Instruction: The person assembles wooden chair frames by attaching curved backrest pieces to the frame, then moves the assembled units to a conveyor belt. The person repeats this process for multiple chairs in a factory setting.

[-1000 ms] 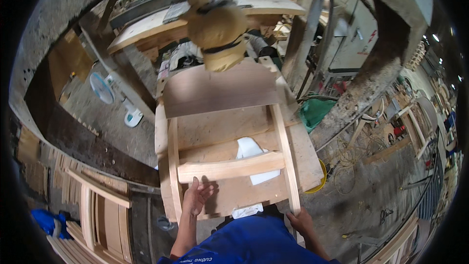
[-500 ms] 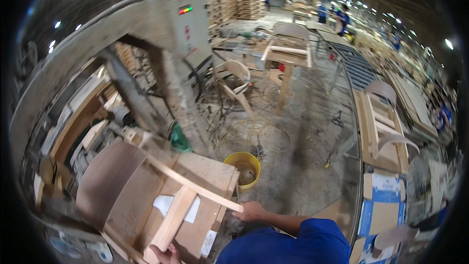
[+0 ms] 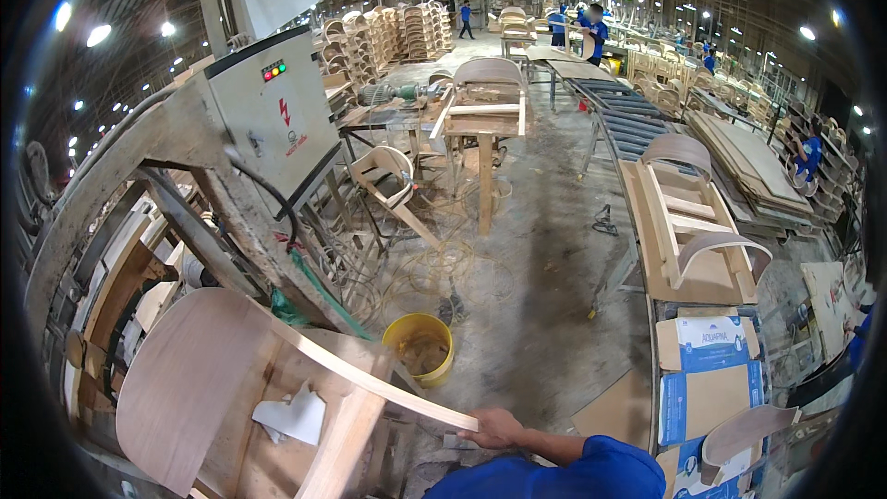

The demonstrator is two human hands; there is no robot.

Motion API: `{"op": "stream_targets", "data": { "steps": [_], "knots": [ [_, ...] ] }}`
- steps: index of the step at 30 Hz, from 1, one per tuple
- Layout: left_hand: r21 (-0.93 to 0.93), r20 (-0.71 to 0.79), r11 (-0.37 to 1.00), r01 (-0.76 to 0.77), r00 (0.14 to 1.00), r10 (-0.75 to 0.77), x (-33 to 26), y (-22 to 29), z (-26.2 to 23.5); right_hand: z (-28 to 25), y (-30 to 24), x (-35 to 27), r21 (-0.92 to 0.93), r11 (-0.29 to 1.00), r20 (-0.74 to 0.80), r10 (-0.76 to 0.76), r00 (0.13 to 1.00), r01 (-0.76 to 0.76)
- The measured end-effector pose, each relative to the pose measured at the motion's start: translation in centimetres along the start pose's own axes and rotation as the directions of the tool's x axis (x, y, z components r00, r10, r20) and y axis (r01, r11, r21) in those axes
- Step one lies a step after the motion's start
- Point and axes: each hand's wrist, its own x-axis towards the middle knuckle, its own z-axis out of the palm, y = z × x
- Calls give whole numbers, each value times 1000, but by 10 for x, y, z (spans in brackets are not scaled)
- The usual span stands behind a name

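Note:
My right hand (image 3: 495,428) is closed round the end of a pale wooden chair leg (image 3: 397,388). That leg belongs to a wooden chair frame with a broad, curved brown backrest (image 3: 185,383) at the lower left. A thick pale crossbar (image 3: 342,444) joins the leg and runs down past the lower edge. Beneath the frame is a wooden work board (image 3: 259,462), with a torn piece of white paper (image 3: 291,414) on it. My left hand is out of sight.
A yellow bucket (image 3: 419,349) stands just beyond the board. At left are a metal machine frame (image 3: 199,129) and a control box (image 3: 277,115). On the right, a roller conveyor (image 3: 619,111) leads to another chair frame (image 3: 688,208) and flattened cardboard (image 3: 711,388). People in blue work farther off.
The view has tilted up and turned slightly right. My left hand, earlier on the crossbar, has left the picture. The chair frame sits nearer the lower edge; my right hand still grips its leg.

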Motion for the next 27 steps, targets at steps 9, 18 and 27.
{"op": "stream_targets", "data": {
  "steps": [9,18,27],
  "knots": [
    [127,-227,991,44,974,-14,-49,-126,4,-28,122,-163,209,964,-188,203,961,-163],
    [146,15,889,434,898,-441,10,-257,85,-48,180,-259,436,892,-608,392,691,-123],
    [669,505,713,210,576,-643,97,-404,308,-154,156,-228,647,708,-755,544,366,283]
  ]
}}
